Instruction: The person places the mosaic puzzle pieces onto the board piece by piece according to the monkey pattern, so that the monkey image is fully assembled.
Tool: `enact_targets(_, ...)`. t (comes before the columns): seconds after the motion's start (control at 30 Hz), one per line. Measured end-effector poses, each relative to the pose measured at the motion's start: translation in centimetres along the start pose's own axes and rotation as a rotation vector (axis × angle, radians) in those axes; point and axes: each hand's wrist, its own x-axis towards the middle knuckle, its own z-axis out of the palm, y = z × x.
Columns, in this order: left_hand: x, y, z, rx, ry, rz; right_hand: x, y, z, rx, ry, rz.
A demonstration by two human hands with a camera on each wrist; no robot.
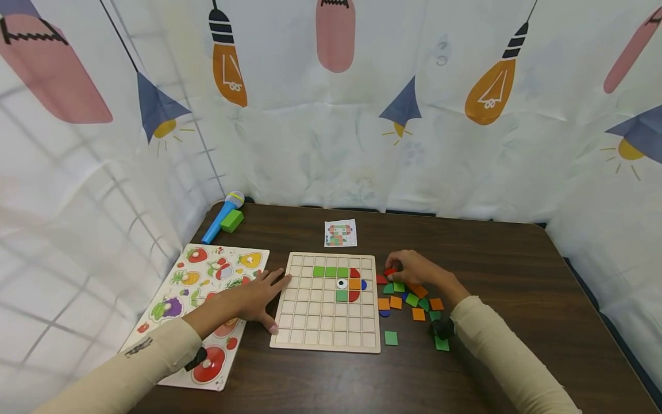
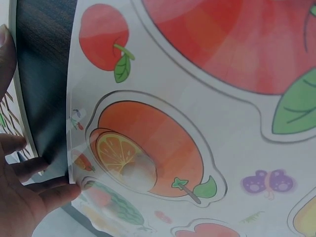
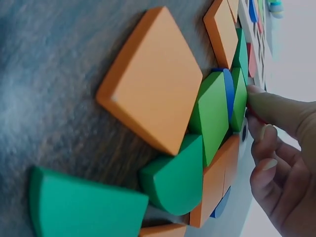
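My left hand (image 1: 258, 298) rests with spread fingers along the left edge of a pale wooden grid board (image 1: 312, 322). In the left wrist view its fingers (image 2: 54, 197) reach between the board and a fruit-picture board. On the grid sit green squares (image 1: 331, 272), red quarter-round pieces, an orange square (image 1: 354, 284), a blue half-round piece and a white eye piece (image 1: 342, 283). Right of the board, my right hand (image 1: 418, 269) pinches a small red piece (image 1: 390, 271) between thumb and finger, mostly hidden by them. Loose green and orange pieces (image 3: 153, 81) lie below that hand.
The white fruit-picture board (image 1: 173, 339) lies at left, partly under my left forearm. Behind it are a blue toy microphone (image 1: 219, 222) and a green block (image 1: 232, 221). A small pattern card (image 1: 340, 233) lies beyond the grid board. A printed curtain (image 1: 310, 149) hangs behind the table.
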Motion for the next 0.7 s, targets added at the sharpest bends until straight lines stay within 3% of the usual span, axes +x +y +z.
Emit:
enact_targets(0.47, -0.1, 0.0, 0.0, -0.005, 0.006, 0.001, 0.4, -1.7, 0.0, 0.073, 0.084, -0.098)
enact_targets(0.7, 0.0, -0.1, 0.1, -0.007, 0.01, 0.002, 1.2, -2.9, 0.5, 0.076, 0.087, -0.142)
